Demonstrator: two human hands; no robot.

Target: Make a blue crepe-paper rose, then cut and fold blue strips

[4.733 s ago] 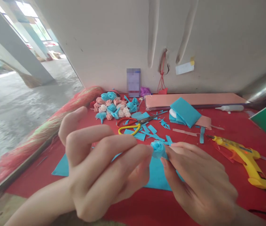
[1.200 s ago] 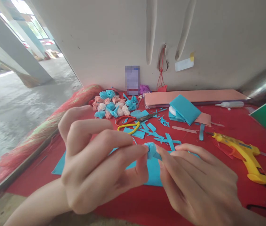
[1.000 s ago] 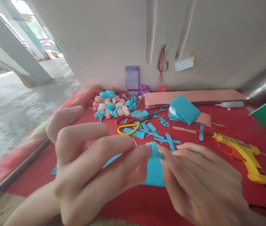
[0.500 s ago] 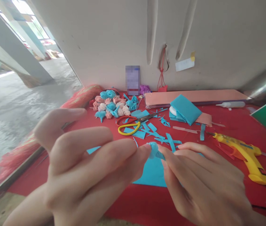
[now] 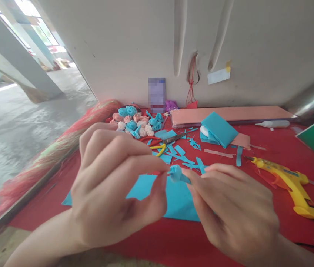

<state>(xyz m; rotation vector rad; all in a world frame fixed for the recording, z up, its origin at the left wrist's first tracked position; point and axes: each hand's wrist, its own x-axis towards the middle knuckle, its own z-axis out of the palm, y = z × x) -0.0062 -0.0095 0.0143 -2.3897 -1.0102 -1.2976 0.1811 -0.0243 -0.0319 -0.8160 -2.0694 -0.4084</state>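
A small rolled blue crepe-paper flower [image 5: 176, 173] is held up between my two hands, above the red tabletop. My left hand [image 5: 118, 185] pinches its pointed left end between thumb and forefinger, the other fingers curled behind. On the other side, my right hand [image 5: 234, 200] grips the blue strip trailing from the flower. Below both hands lies a blue paper sheet [image 5: 181, 204], partly covered by them. Scissors [image 5: 170, 139] with red and yellow handles rest behind, one handle partly hidden by my left hand.
Finished paper flowers [image 5: 130, 118] in blue, pink and white are heaped at the back left. Blue scraps [image 5: 187, 159] lie mid-table. A yellow glue gun [image 5: 293, 185] is at right, near folded blue paper [image 5: 219, 129]. Pink fringe [image 5: 70, 141] runs along the left edge.
My left hand has turned and its fingers have closed up; its pinch has shifted to the flower's left tip. The flower and my right hand have moved slightly left.
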